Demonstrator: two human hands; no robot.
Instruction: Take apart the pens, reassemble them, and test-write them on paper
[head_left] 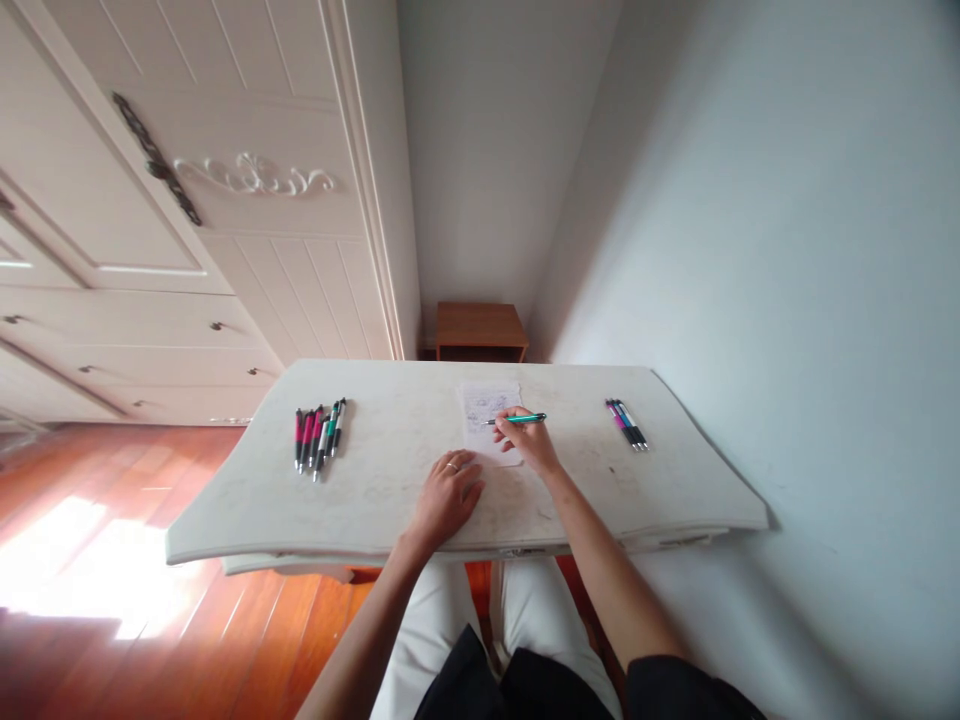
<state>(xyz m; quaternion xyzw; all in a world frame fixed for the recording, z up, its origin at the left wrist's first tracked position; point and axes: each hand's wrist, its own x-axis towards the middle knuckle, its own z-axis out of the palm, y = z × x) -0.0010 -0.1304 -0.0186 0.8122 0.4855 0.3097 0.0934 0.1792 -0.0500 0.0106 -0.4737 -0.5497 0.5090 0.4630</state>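
Note:
A sheet of paper point(491, 452) with scribbled ink marks lies in the middle of the white table point(405, 400). Above it, my right hand point(523, 438) grips a green pen point(534, 418), its tip pointing left over the scribbles. Whether the tip touches the paper I cannot tell. My left hand point(448, 492) rests flat at the paper's lower left edge, fingers stretched out, a ring on one finger. To the left lies a group of several pens point(319, 438) in pink, green and dark colours. A smaller row of pens point(627, 424) lies to the right.
A white wardrobe point(300, 270) with drawers stands at the left, and a pale wall point(787, 280) borders the table's right side. Behind the table is a small brown wooden stand point(481, 324). Sunlight falls on the wooden floor point(255, 620).

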